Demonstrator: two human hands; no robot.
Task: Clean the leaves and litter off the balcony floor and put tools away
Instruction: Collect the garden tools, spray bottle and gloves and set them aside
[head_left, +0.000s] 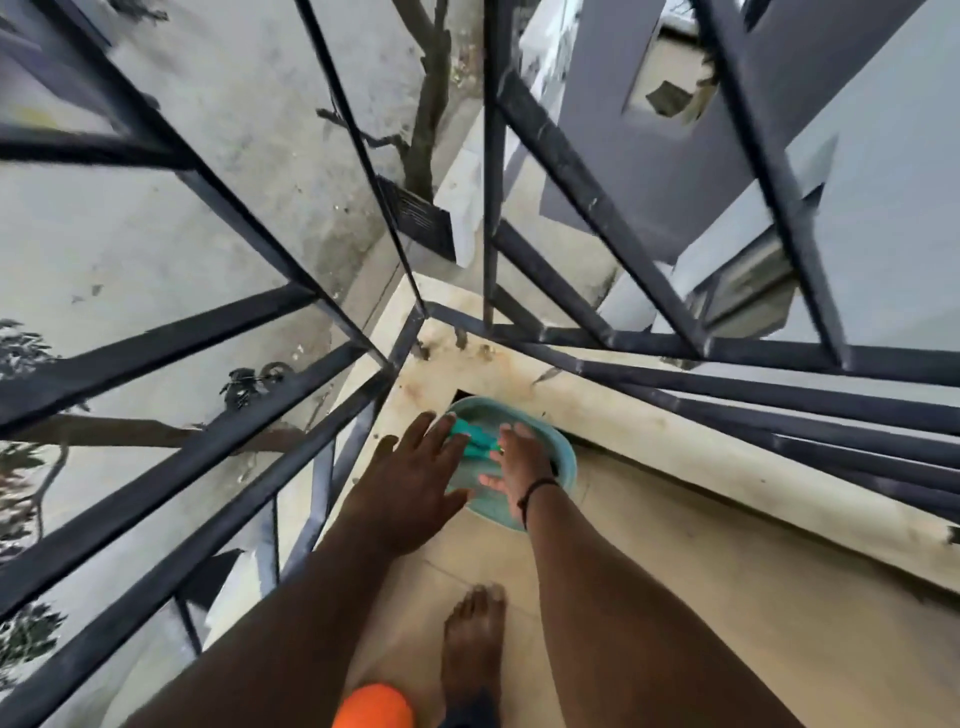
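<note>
Down in the balcony corner, a pale teal plastic basin sits on the tiled floor, right against the low stained ledge that carries the dark metal railing. Both arms reach down to it. The left hand is spread flat, fingers straight, over the basin's near-left rim, fingertips touching a bright green object lying inside; what that object is I can't make out. The right hand, with a dark band at the wrist, rests inside the basin, fingers relaxed and apart. A bare foot stands on the floor nearer than the basin.
</note>
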